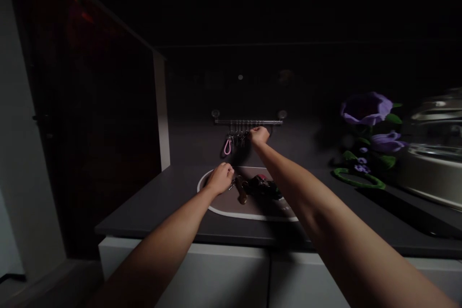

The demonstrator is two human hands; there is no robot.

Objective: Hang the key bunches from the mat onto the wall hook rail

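Keys (pixel 237 138) hang in a cluster beneath the clear rail (pixel 249 122) on the dark wall, and from where I stand, taking the clock as the person faces it, they sit at about nine o'clock from the right hand (pixel 259 134), just beside its fingertips. That is the relation that matters: a short way sideways, with the right hand plainly the nearer of the two. The cluster's long axis drops from twelve to six, while the rail above runs from nine to three, so the hand comes at the hanging pieces from their side.

Its fingers look drawn together; whether something is pinched between them I can't make out in this dim light. A pink loop (pixel 227 147) dangles at the cluster's eight o'clock end.

Lower down, the left hand (pixel 221 178) is over the nine o'clock part of the pale-rimmed mat (pixel 231 211), fingers curled in, and I can't say if they grip anything. From it, the hanging cluster lies towards one o'clock, farther off. Close by its fingers, towards four o'clock, is a brown fob (pixel 241 192), its length tilted from eleven to five, with a dark bunch (pixel 265 186) beyond, at three.
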